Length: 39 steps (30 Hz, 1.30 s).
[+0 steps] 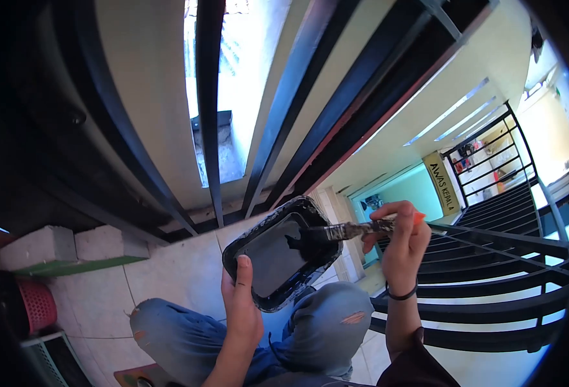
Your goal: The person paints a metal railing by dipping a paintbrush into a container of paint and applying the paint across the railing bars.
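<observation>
My left hand [240,300] grips the near left rim of a black plastic tray [278,302], its thumb lying over the edge. Dark paint [268,258] covers the tray's floor, and smears mark its rim. In my right hand [402,248] is a paintbrush [342,232], its handle partly orange and its ferrule stained with paint. The dark bristles dip into the right side of the tray. Both hands are above my lap, over the torn jeans [326,322].
Dark metal bars [297,84] rise close in front. A black railing [490,271] stands at the right, near a sign [440,184] reading "AWAS KEPALA". Pale blocks [110,245] and a red basket [37,304] are on the left of the tiled floor [97,303].
</observation>
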Each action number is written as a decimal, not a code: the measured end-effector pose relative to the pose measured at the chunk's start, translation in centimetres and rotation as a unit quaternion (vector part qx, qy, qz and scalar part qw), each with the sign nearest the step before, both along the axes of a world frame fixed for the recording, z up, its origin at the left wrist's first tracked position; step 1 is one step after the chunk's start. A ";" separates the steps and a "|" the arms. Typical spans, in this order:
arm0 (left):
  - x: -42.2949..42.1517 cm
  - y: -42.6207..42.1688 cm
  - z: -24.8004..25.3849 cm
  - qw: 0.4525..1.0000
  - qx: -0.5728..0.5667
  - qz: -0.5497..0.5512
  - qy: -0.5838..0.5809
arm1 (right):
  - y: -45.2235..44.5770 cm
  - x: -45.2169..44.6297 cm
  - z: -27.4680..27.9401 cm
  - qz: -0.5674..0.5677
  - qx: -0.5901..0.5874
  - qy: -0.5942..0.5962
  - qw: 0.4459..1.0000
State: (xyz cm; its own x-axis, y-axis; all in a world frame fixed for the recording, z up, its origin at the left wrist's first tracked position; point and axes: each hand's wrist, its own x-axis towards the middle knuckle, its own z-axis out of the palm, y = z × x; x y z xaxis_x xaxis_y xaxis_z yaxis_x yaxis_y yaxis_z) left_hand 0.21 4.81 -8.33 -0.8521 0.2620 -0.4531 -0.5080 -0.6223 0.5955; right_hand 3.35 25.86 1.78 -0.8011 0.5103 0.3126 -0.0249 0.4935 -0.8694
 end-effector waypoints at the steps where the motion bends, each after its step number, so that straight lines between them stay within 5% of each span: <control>1: -0.1 0.5 0.0 1.000 0.007 -0.001 -0.006 | 1.0 -0.1 -0.9 -0.008 -0.045 0.006 0.999; 8: -1.1 4.1 -2.4 0.999 0.051 -0.004 0.015 | 5.9 -0.1 -6.6 -0.057 -0.286 0.055 0.955; 17: -0.5 4.6 -5.2 0.999 0.033 0.000 0.029 | 6.2 0.9 -9.4 -0.050 -0.284 0.037 0.957; 25: -0.5 4.5 -6.2 0.998 0.038 0.013 0.054 | 7.1 0.0 -11.8 -0.010 -0.512 0.079 0.855; 39: 0.7 3.4 -6.8 0.997 -0.028 0.034 0.057 | 6.3 -6.3 -8.5 0.070 -0.387 0.201 0.897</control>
